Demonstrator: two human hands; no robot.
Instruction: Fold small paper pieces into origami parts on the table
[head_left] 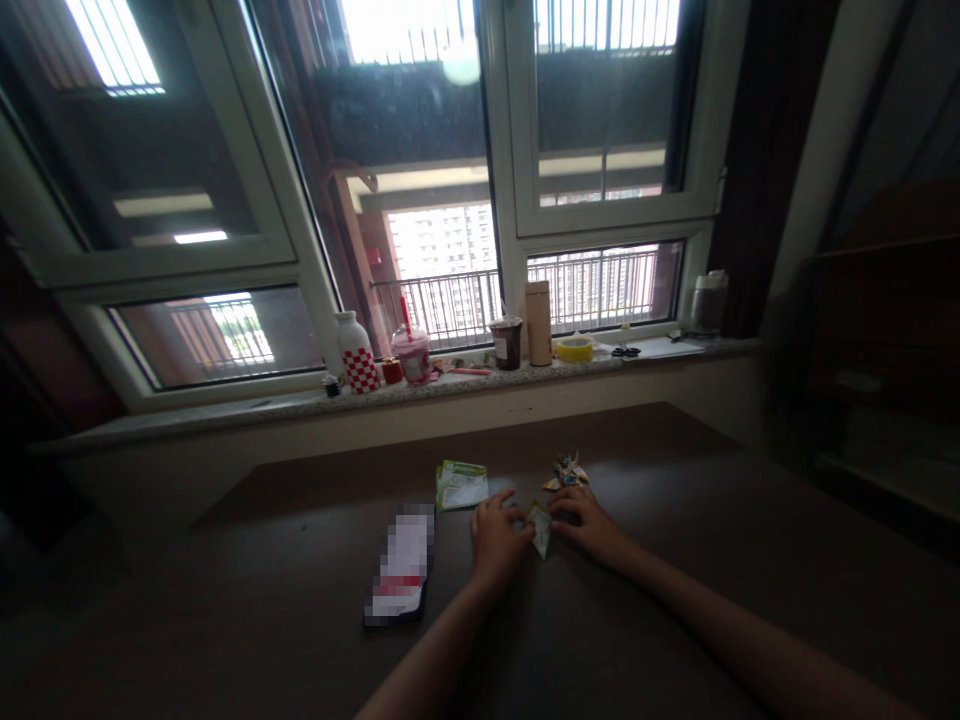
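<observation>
My left hand and my right hand rest on a dark brown table and pinch a small folded piece of printed paper between them. Both hands have their fingers curled onto the paper. A finished folded paper figure lies just beyond my right hand. A green and white paper sheet lies just beyond my left hand.
A phone with a blurred screen lies left of my left arm. The windowsill behind the table holds a checkered white bottle, drink cups, a tall tumbler, yellow tape and a kettle.
</observation>
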